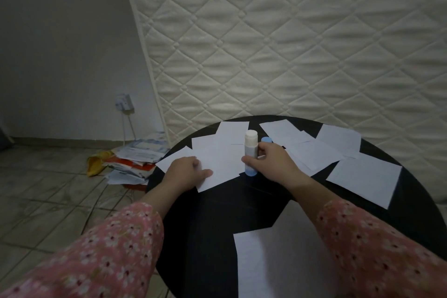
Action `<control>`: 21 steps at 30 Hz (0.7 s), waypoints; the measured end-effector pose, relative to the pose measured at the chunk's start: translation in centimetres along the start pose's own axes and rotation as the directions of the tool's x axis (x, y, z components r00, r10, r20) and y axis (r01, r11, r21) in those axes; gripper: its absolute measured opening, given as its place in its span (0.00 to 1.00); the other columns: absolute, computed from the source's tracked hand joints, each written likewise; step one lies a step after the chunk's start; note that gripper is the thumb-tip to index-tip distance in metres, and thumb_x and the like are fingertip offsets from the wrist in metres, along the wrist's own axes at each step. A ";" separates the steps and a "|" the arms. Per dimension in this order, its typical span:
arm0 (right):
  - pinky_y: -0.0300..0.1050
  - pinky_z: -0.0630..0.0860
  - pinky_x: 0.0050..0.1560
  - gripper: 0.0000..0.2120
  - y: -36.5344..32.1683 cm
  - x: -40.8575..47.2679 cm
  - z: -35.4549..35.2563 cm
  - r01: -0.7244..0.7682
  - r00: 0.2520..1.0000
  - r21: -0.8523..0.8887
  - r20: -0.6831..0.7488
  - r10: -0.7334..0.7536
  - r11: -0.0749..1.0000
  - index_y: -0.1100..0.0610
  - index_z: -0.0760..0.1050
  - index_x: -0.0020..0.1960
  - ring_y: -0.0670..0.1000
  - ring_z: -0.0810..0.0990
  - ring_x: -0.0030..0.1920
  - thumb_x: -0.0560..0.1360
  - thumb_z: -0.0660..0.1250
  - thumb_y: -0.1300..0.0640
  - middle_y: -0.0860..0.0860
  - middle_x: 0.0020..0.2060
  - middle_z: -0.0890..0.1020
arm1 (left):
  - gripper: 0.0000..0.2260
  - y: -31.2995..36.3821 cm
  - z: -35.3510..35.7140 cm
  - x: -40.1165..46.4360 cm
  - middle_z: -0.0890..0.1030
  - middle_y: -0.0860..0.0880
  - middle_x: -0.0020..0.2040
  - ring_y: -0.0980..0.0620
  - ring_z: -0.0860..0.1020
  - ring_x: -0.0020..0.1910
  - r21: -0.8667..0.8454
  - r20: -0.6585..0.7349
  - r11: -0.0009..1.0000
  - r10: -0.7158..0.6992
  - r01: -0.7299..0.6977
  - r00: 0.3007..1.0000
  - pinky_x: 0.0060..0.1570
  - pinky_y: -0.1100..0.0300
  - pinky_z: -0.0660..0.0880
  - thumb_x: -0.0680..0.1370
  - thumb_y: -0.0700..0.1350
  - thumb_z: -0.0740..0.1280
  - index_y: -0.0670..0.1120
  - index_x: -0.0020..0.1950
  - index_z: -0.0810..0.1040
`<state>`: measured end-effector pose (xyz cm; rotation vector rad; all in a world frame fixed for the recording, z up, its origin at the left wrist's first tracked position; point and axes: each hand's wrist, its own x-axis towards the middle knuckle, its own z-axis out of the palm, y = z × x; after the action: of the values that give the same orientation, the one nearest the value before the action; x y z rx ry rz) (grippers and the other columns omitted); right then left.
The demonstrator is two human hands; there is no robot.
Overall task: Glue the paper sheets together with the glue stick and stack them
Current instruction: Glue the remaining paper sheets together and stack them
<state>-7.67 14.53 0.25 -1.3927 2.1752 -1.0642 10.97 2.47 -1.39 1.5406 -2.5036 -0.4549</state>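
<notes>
Gluing step: right hand curled round upright glue stick; left hand, beside it, pressing sheet. Next, probably: spreading glue there.

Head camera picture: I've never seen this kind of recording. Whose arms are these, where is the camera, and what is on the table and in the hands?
No robot here: a person wears one camera on the head, looking forward and down at their own arms in pink floral sleeves. The left hand rests on a paper sheet. The right hand grips an upright glue stick; a blue cap shows just behind it. More white sheets lie scattered on the round black table. Behind stands a quilted mattress; papers are piled on the floor.
</notes>
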 end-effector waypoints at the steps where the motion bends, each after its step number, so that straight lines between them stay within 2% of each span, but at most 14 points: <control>1: 0.41 0.71 0.50 0.13 0.0 -0.2 -0.2 0.001 1.000 -0.003 0.002 -0.001 1.000 0.53 0.73 0.52 0.46 0.74 0.49 0.74 0.71 0.48 0.47 0.47 0.75 | 0.28 0.0 0.1 0.0 0.71 0.46 0.71 0.47 0.69 0.69 -0.007 0.001 1.000 0.001 -0.001 1.000 0.66 0.57 0.63 0.77 0.60 0.65 0.42 0.69 0.71; 5: 0.42 0.71 0.50 0.14 0.4 -0.5 -0.6 0.017 1.000 -0.017 -0.009 -0.017 1.000 0.55 0.74 0.52 0.46 0.74 0.48 0.73 0.71 0.48 0.49 0.48 0.77 | 0.23 -0.2 0.3 0.0 0.74 0.46 0.68 0.47 0.71 0.67 -0.011 -0.014 1.000 0.014 -0.014 1.000 0.62 0.59 0.65 0.78 0.57 0.64 0.42 0.65 0.75; 9: 0.41 0.70 0.50 0.15 0.7 -0.7 -0.9 0.005 1.000 -0.003 0.003 -0.005 1.000 0.54 0.73 0.56 0.46 0.74 0.51 0.74 0.71 0.48 0.47 0.49 0.75 | 0.20 -0.5 0.4 0.3 0.77 0.45 0.65 0.47 0.73 0.65 -0.062 -0.034 0.998 -0.002 0.000 0.999 0.61 0.59 0.66 0.77 0.55 0.66 0.42 0.63 0.77; 14: 0.40 0.70 0.50 0.18 0.6 -0.7 -1.0 0.019 1.000 0.029 -0.021 -0.019 0.999 0.56 0.74 0.59 0.47 0.75 0.51 0.74 0.70 0.48 0.48 0.50 0.76 | 0.23 -0.8 0.6 0.6 0.75 0.48 0.68 0.48 0.71 0.68 -0.100 -0.040 0.995 -0.010 0.006 0.999 0.65 0.60 0.64 0.76 0.56 0.68 0.46 0.67 0.75; 21: 0.41 0.70 0.50 0.19 0.6 -0.6 -1.1 0.029 0.999 0.033 -0.040 -0.028 0.999 0.56 0.75 0.59 0.47 0.76 0.51 0.73 0.71 0.48 0.49 0.51 0.77 | 0.22 -1.3 0.8 1.1 0.74 0.51 0.69 0.51 0.71 0.68 -0.219 -0.069 0.976 -0.030 0.014 0.997 0.68 0.59 0.63 0.75 0.53 0.71 0.46 0.66 0.77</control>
<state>-8.48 15.66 0.41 -1.4034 2.1608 -1.1425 11.30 1.11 -2.63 1.4743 -2.2963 -0.6424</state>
